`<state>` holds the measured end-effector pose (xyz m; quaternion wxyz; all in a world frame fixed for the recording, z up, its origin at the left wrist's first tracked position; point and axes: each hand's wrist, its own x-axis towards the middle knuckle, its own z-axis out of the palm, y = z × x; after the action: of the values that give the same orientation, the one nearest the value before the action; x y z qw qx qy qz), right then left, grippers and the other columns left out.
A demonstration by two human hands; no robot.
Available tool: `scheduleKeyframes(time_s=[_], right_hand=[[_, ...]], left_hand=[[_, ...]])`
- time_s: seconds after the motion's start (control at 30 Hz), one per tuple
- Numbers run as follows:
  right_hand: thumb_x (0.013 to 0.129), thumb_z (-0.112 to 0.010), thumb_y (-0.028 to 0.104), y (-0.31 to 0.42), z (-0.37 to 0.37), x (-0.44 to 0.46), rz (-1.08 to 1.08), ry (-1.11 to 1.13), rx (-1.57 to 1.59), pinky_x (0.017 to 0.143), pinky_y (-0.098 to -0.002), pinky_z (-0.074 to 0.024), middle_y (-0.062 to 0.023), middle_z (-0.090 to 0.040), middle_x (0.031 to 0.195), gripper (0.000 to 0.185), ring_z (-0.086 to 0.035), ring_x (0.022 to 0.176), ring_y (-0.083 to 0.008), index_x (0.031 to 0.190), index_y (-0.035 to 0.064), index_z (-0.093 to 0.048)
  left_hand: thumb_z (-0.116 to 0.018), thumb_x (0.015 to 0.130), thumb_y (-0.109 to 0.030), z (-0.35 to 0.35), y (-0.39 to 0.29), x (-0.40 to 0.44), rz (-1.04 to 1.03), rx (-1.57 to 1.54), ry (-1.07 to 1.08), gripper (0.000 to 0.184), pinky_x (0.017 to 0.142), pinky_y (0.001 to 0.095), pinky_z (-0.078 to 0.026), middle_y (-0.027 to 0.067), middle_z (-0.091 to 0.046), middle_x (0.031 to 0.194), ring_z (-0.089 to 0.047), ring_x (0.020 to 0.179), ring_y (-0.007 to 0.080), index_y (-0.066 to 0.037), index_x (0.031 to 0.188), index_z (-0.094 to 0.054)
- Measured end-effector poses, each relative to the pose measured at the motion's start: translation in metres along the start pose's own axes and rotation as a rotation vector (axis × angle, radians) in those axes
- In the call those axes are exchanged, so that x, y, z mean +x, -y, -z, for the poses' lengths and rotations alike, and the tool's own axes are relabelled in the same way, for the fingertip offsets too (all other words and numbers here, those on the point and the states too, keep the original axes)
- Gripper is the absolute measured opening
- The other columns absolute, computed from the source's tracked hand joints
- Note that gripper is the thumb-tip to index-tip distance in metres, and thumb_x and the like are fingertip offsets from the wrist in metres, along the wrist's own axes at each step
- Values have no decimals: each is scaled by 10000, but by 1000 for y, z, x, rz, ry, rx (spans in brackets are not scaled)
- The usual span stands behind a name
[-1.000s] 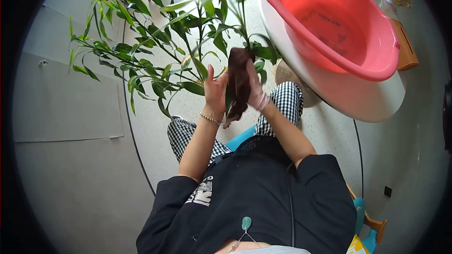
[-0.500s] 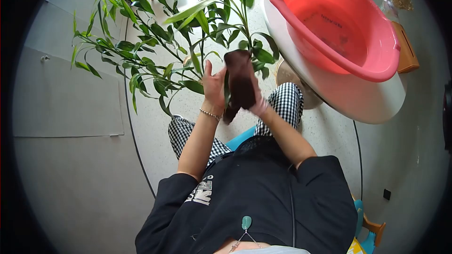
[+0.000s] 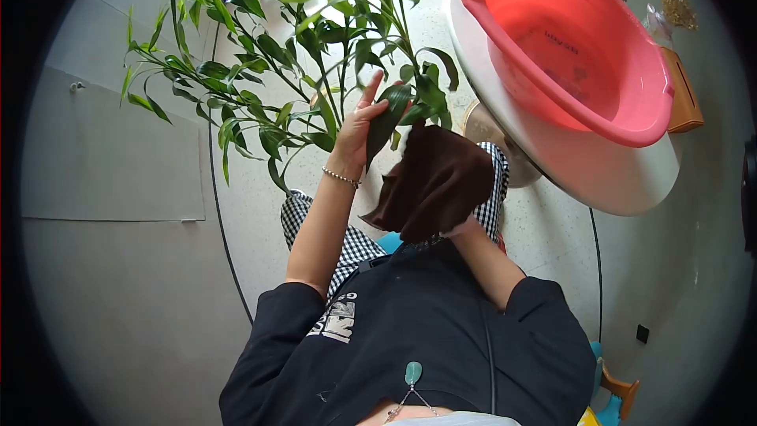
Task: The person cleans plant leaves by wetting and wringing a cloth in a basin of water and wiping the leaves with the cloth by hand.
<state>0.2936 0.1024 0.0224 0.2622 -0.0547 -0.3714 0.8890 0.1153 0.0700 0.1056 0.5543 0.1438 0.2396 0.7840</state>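
My left hand (image 3: 356, 132), with a beaded bracelet at its wrist, holds a long green leaf (image 3: 388, 120). One finger points upward while the others lie against the leaf. A dark brown cloth (image 3: 441, 177) hangs over my right hand (image 3: 460, 228) just right of that leaf. Only a pale pink edge near the wrist shows there; the fingers are hidden under the cloth. The leaf belongs to a tall leafy plant (image 3: 272, 122), whose stems spread up and to the left of both hands.
On the right, a large pink basin (image 3: 579, 99) rests on a white round-edged table (image 3: 631, 177). A brown box-like item (image 3: 684, 91) and dried stalks (image 3: 676, 4) are beyond it. Checkered trouser legs (image 3: 300, 217) show below the hands.
The cloth has moved down and right with my right hand, and now spreads wide instead of hanging narrow. My left hand, flat beside the cloth before, now has a leaf against its fingers.
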Motion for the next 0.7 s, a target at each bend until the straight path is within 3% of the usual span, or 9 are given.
scheduleKeyframes(time_s=[0.2,0.27,0.33,0.4,0.5,0.53,0.6,0.67,0.7], right_hand=[[884,-431,306,-6,12,84,-54,191,581,818,-287,-438,-52,-533,1021,304,-518,936,-173,1078,78,-489],[879,-432,331,-16,27,105,-95,188,718,831,-292,-437,-50,-530,1034,318,-520,955,-181,1079,89,-482],[906,-368,360,-24,42,110,-221,-29,956,832,-298,-441,-52,-537,1015,340,-523,952,-172,1077,93,-490],[913,-350,349,14,-3,100,-117,-17,828,838,-298,-439,-53,-538,1019,334,-522,952,-171,1070,92,-496],[924,-320,339,23,-5,100,-44,63,703,847,-300,-435,-56,-542,1017,334,-525,940,-168,1056,91,-500],[928,-307,339,15,5,103,-71,142,708,850,-301,-433,-56,-546,1010,337,-528,927,-166,1050,90,-498],[938,-276,333,-1,1,104,56,249,691,952,-300,-358,-82,-482,1179,386,-468,1070,-171,1184,81,-434],[946,-259,321,4,-35,92,201,-61,671,1037,-288,-242,-79,-324,1352,452,-321,1230,-161,1321,70,-295],[951,-251,311,2,-32,85,192,52,607,1074,-276,-142,-50,-177,1430,501,-178,1307,-146,1377,59,-173]], left_hand=[[-435,831,16,8,18,-2,73,407,-131,426,858,249,-440,96,-544,1142,-555,977,154,-42,1253,-451],[-479,831,-33,21,28,-4,-3,939,-229,384,836,246,-440,72,-559,1110,-563,939,154,-22,1215,-483],[-556,804,-79,33,26,-4,-397,1662,-197,409,818,251,-442,114,-542,1132,-548,946,171,-44,1206,-492],[-566,808,-77,-3,12,-11,-344,1866,-242,406,875,292,-424,152,-477,1225,-510,1060,250,-63,1207,-494],[-562,822,-90,-15,10,-4,-600,1969,24,379,937,331,-386,157,-401,1308,-438,1159,312,-61,1195,-503],[-473,883,-163,-12,14,-2,-398,1923,93,398,1017,364,-286,149,-307,1378,-308,1268,300,-54,1263,-428],[-356,923,-302,-8,34,0,-460,2093,148,473,1054,381,-199,162,-311,1370,-253,1290,300,-25,1306,-343],[-238,942,-349,-6,37,2,-415,2038,132,532,1071,406,-100,156,-210,1421,-153,1330,282,-22,1361,-218],[-220,944,-353,-7,36,6,-412,1900,104,538,1070,412,-89,154,-182,1430,-130,1336,280,-23,1368,-195]])
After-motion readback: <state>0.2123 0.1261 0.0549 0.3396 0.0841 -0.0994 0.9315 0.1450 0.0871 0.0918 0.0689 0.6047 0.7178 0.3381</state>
